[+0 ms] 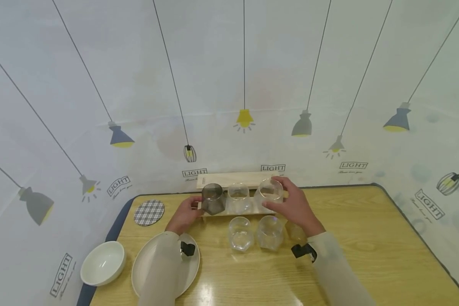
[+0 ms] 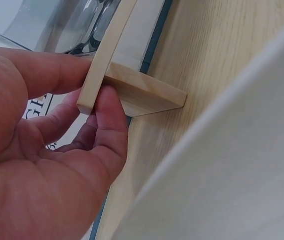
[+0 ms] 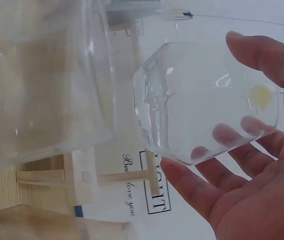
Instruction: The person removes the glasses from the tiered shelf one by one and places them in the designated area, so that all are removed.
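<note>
A low wooden rack (image 1: 233,179) stands at the back of the table. On its shelf are a dark smoky glass (image 1: 213,199) on the left and a clear glass (image 1: 239,197) in the middle. My left hand (image 1: 196,205) pinches the rack's left end; in the left wrist view the left hand (image 2: 94,87) has thumb and forefinger on the plank edge (image 2: 132,92), under the smoky glass (image 2: 47,25). My right hand (image 1: 279,194) grips a clear faceted glass (image 1: 269,192) at the rack's right end. In the right wrist view the right hand (image 3: 206,107) curls round that glass (image 3: 181,90).
Two clear glasses (image 1: 240,233) (image 1: 269,231) stand in front of the rack, and a third glass (image 1: 296,233) is partly hidden by my right wrist. A white plate (image 1: 145,263), a white bowl (image 1: 102,262) and a plaid coaster (image 1: 149,212) lie at the left. A printed backdrop surrounds the table.
</note>
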Demonstrator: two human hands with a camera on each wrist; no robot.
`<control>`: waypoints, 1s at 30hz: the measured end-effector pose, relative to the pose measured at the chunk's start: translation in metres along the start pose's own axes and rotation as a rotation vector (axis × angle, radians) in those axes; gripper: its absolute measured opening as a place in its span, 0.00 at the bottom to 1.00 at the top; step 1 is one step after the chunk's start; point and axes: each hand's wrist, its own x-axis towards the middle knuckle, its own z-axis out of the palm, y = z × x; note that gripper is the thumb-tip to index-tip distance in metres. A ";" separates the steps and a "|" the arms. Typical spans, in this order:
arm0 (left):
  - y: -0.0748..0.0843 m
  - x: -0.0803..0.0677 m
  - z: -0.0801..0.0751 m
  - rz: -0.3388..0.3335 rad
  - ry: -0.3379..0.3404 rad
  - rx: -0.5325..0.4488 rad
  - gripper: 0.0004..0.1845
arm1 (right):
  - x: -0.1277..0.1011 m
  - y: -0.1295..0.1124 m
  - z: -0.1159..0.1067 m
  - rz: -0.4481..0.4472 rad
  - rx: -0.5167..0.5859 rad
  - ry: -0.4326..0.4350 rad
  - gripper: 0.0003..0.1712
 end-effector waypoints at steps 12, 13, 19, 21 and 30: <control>-0.001 0.000 -0.001 0.005 -0.012 -0.008 0.27 | -0.032 -0.027 0.004 -0.097 0.005 0.002 0.47; -0.001 0.000 -0.001 0.005 -0.014 -0.007 0.27 | -0.035 -0.028 0.005 -0.108 0.001 0.001 0.46; -0.002 0.002 -0.002 -0.003 -0.015 -0.014 0.27 | -0.053 -0.037 0.014 -0.161 -0.006 -0.037 0.45; -0.002 0.002 -0.001 -0.006 -0.014 -0.026 0.27 | -0.058 -0.039 0.018 -0.173 0.003 -0.051 0.46; 0.000 0.002 0.000 -0.009 -0.019 -0.029 0.27 | -0.082 -0.038 0.038 -0.207 0.037 -0.097 0.45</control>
